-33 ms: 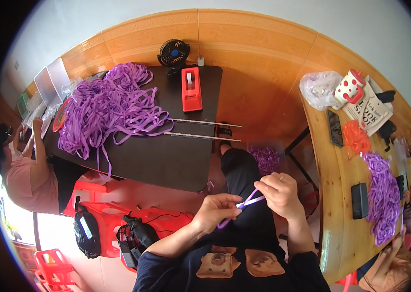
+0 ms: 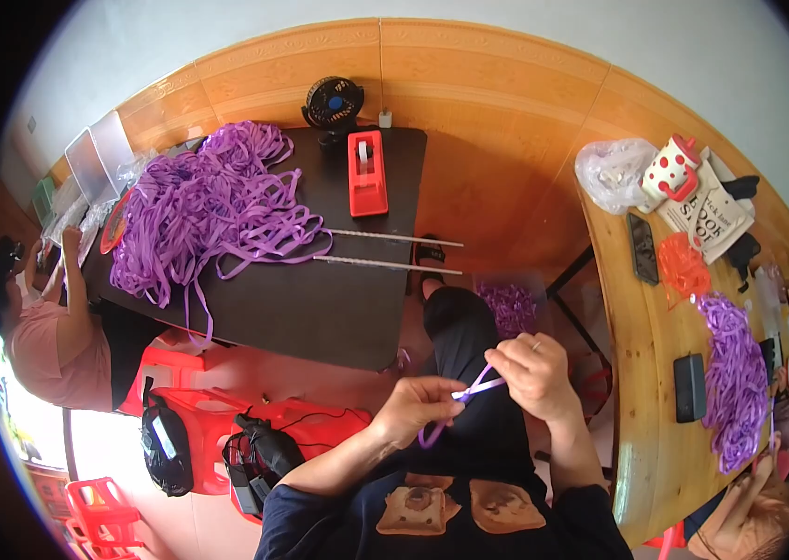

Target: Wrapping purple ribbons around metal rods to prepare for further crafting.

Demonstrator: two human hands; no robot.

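Note:
A narrow purple ribbon (image 2: 485, 385) is stretched in a small crossed loop between my two hands, above my dark-clothed lap. My left hand (image 2: 410, 409) pinches one side of it, and a short curl of the ribbon hangs below those fingers. Closed fingers of my right hand (image 2: 534, 373) grip the other side. Beyond them, a large tangled heap of purple ribbon (image 2: 189, 205) covers the left of the dark table (image 2: 343, 322). Two thin metal rods (image 2: 404, 237) reach from the heap past the table's right edge.
A red tape dispenser (image 2: 368, 187) and a black fan (image 2: 334, 105) stand on the dark table. Below its right side sits a bin of purple pieces (image 2: 510, 310). The wooden table (image 2: 642, 392) at right bears a phone, a cup and more ribbon. People sit at both sides.
Both hands have sunk very slightly, and the loop between them looks a little wider. They keep hold of the purple ribbon.

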